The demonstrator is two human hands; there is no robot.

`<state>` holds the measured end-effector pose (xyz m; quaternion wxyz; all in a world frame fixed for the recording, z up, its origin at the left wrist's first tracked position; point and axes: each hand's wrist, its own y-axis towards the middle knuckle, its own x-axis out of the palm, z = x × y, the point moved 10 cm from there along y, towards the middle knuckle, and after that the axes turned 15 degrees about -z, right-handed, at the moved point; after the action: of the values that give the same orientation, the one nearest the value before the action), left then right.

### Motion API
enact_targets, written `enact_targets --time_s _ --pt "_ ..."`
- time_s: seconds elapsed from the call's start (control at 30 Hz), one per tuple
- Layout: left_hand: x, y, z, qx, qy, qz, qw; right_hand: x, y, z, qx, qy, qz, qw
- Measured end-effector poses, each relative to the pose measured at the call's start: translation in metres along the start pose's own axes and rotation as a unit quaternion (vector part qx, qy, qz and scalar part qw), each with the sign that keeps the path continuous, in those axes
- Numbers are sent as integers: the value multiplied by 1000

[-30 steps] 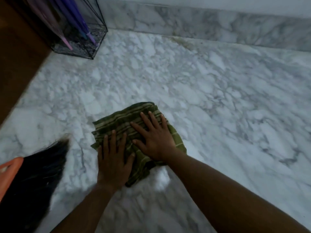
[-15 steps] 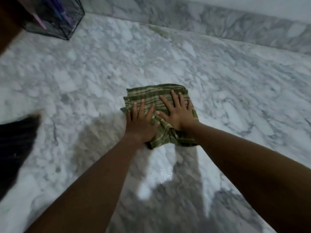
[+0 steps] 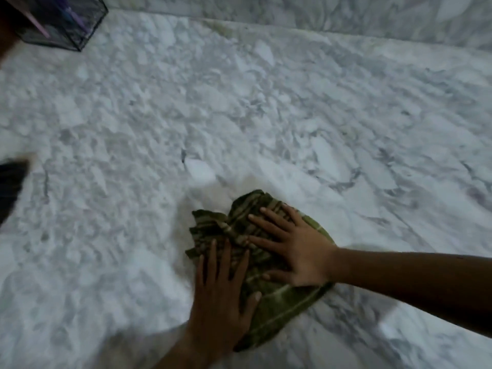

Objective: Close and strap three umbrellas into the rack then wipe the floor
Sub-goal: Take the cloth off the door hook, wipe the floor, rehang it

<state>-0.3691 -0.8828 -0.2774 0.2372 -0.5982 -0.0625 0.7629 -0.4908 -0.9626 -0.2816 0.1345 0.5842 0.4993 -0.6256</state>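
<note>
Looking down from head height, we see two bare forearms reaching onto a white and grey marble floor [image 3: 239, 115]. Nearest to us, the left hand [image 3: 221, 296] lies flat with its fingers straight and slightly spread, pressing on the near left part of a green striped cloth [image 3: 282, 310]. Just beyond it and to the right, the right hand [image 3: 295, 251] presses the same cloth, palm down with the fingers fanned toward the left, its arm coming in from the right edge. Neither hand curls round the fabric; both only push down on it.

The cloth sits directly under both palms, rumpled rather than folded. Its longer run goes from a loose tail near the left wrist up and away to a bunched ridge past the right fingertips. The left hand is the nearer one, so we judge that a push away from us would be led by it and steered by the right.

Beyond the cloth, bare marble stretches ahead and to the left. A blurred dark shape [image 3: 10, 182] cuts in at the left edge; we cannot tell what it is. At the far left corner stands a dark wire rack [image 3: 87, 30] with pink and purple umbrellas [image 3: 40, 27] inside, well apart from the hands. A marble skirting [image 3: 346, 17] closes the far side.
</note>
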Motion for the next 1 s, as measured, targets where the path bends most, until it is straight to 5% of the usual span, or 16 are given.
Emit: enact_targets --time_s 0.2,0.4,0.67,1.0 --pt "-12 107 106 10 21 -7 1000 5 -67 141 174 48 15 983" --pt "-25 213 173 19 58 -54 997 11 -128 237 359 161 78 916" --pt "-5 196 225 128 120 -50 983 54 -196 211 358 167 139 908" --pt "11 307 426 269 156 -80 947 121 -359 338 580 244 173 758"
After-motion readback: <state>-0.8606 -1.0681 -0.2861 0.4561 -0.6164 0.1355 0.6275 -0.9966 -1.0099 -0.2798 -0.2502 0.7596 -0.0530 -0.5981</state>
